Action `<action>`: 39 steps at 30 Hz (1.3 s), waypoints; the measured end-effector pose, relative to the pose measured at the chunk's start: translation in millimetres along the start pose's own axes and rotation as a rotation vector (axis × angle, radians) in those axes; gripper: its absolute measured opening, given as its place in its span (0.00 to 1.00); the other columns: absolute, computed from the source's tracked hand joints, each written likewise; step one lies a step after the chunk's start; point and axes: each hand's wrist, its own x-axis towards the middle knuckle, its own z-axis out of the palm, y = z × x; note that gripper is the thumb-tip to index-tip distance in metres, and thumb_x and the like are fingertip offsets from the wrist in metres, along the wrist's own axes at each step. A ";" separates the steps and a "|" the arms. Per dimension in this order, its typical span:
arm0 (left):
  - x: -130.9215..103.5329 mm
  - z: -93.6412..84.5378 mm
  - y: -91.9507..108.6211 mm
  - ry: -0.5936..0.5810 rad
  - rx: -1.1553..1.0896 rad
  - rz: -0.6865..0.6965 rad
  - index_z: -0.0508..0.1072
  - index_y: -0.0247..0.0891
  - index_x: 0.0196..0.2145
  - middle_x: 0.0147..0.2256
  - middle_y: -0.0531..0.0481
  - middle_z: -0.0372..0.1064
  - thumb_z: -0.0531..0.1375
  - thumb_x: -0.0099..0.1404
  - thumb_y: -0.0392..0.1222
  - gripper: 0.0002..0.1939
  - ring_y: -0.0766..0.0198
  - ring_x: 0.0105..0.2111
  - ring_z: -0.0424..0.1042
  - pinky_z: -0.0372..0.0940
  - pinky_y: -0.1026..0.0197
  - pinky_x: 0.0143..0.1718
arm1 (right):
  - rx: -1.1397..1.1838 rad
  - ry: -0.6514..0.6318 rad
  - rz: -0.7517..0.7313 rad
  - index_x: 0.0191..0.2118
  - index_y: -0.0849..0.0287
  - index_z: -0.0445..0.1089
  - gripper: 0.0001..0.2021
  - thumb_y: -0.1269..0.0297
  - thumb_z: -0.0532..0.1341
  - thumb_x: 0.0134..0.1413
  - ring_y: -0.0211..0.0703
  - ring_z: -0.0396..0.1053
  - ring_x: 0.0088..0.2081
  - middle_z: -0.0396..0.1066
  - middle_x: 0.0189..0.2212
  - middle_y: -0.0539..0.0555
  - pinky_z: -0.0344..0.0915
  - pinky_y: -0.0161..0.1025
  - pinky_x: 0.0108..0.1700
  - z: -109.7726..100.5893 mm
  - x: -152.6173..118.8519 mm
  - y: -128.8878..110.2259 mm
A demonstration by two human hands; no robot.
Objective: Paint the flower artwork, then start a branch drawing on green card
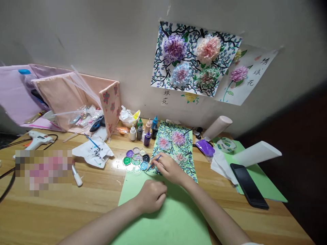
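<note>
My right hand is closed around a thin blue paintbrush. The brush tip points down and left, close to the light blue well of a flower-shaped paint palette. The palette's wells hold purple, green, black, white and other paints. My left hand is curled into a fist and rests on a light green sheet of paper; whether anything is inside it is hidden. Just beyond my right hand lies a green painted sheet with branches and several raised pink and purple flowers, partly covered by that hand.
Paint bottles stand behind the palette. A stained tissue with a second brush lies left, near a glue gun. At right are a phone, paper rolls and a purple packet. A flower picture hangs on the wall.
</note>
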 end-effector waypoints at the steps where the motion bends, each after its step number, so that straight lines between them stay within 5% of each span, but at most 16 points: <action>1: 0.0 -0.1 0.3 -0.008 0.006 0.002 0.55 0.37 0.21 0.19 0.54 0.59 0.48 0.52 0.31 0.05 0.68 0.19 0.54 0.44 0.62 0.22 | 0.003 -0.006 0.015 0.35 0.59 0.70 0.13 0.65 0.48 0.62 0.43 0.66 0.38 0.71 0.33 0.55 0.63 0.41 0.42 0.0 0.4 1.0; 6: -0.2 0.0 0.1 -0.054 0.041 0.007 0.55 0.37 0.21 0.20 0.54 0.59 0.47 0.53 0.31 0.06 0.68 0.19 0.54 0.44 0.62 0.22 | 0.105 0.123 0.065 0.34 0.58 0.70 0.16 0.64 0.46 0.63 0.41 0.67 0.40 0.71 0.34 0.54 0.63 0.39 0.43 -3.2 2.2 4.0; 17: -0.7 2.5 -1.3 -0.137 0.068 0.016 0.57 0.37 0.21 0.21 0.54 0.60 0.48 0.54 0.33 0.06 0.68 0.20 0.55 0.45 0.61 0.23 | 0.036 0.109 0.034 0.35 0.57 0.71 0.15 0.65 0.48 0.62 0.43 0.66 0.39 0.71 0.34 0.55 0.63 0.41 0.43 5.8 2.5 8.0; 23: 0.1 -0.6 -1.0 -0.157 0.084 0.021 0.57 0.38 0.21 0.21 0.54 0.60 0.48 0.54 0.32 0.05 0.68 0.20 0.55 0.45 0.62 0.23 | 0.072 0.227 0.055 0.36 0.58 0.72 0.14 0.64 0.48 0.62 0.42 0.68 0.39 0.72 0.34 0.54 0.63 0.40 0.42 -18.7 -0.3 2.2; 30: 3.8 -4.4 1.4 -0.172 0.058 0.010 0.55 0.38 0.20 0.20 0.54 0.59 0.46 0.55 0.31 0.07 0.67 0.20 0.55 0.45 0.62 0.23 | 0.115 0.580 0.221 0.31 0.58 0.73 0.16 0.60 0.50 0.61 0.42 0.69 0.34 0.72 0.31 0.54 0.65 0.40 0.39 -64.5 -52.6 17.4; 35: 4.9 -4.7 1.3 -0.172 0.036 0.003 0.55 0.38 0.20 0.20 0.54 0.57 0.45 0.56 0.31 0.09 0.67 0.19 0.54 0.46 0.62 0.23 | 0.048 0.542 0.360 0.31 0.58 0.73 0.15 0.59 0.52 0.60 0.43 0.69 0.33 0.72 0.28 0.54 0.65 0.41 0.38 -67.2 -93.8 37.0; 39: 4.0 -4.2 -0.2 -0.172 0.033 -0.001 0.54 0.38 0.20 0.20 0.54 0.55 0.45 0.57 0.30 0.09 0.67 0.20 0.54 0.46 0.63 0.23 | -0.021 0.482 0.351 0.28 0.58 0.72 0.14 0.61 0.53 0.60 0.43 0.69 0.35 0.73 0.30 0.54 0.65 0.40 0.40 -67.3 -97.1 35.3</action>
